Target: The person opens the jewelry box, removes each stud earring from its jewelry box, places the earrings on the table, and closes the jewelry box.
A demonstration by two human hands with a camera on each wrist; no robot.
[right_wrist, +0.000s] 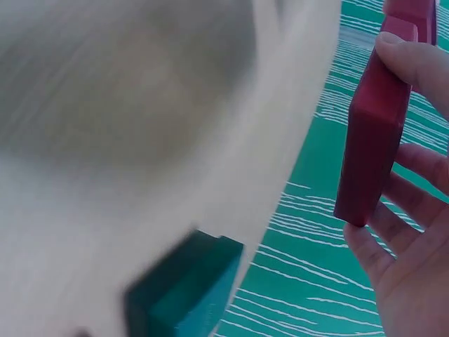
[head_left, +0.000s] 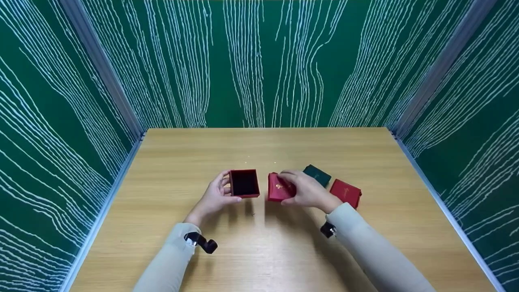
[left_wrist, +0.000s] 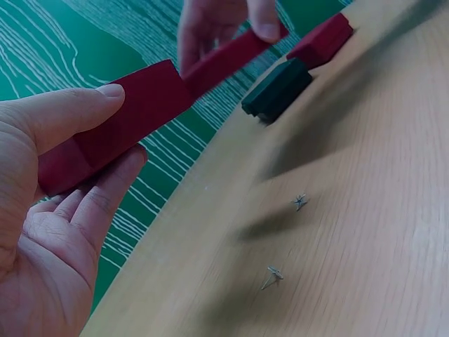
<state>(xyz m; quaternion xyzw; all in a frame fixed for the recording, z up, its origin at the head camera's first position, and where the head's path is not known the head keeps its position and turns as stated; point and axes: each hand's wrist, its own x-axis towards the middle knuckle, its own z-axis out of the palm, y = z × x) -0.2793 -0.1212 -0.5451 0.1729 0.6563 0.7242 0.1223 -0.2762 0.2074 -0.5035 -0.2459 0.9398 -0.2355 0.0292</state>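
My left hand holds a small red box base raised over the table, its dark inside facing up toward the head view. In the left wrist view, the thumb lies along the red side wall. Just to the right, my right hand grips a red box lid with gold lettering on top. In the right wrist view, thumb and fingers hold opposite edges of the lid. A narrow gap parts lid and base in the head view.
A closed dark green box and another red box stand beyond and beside the right hand. Two tiny silvery pieces with thin pins, one star-shaped piece and one nearer piece, lie on the wooden table. Green patterned walls enclose it.
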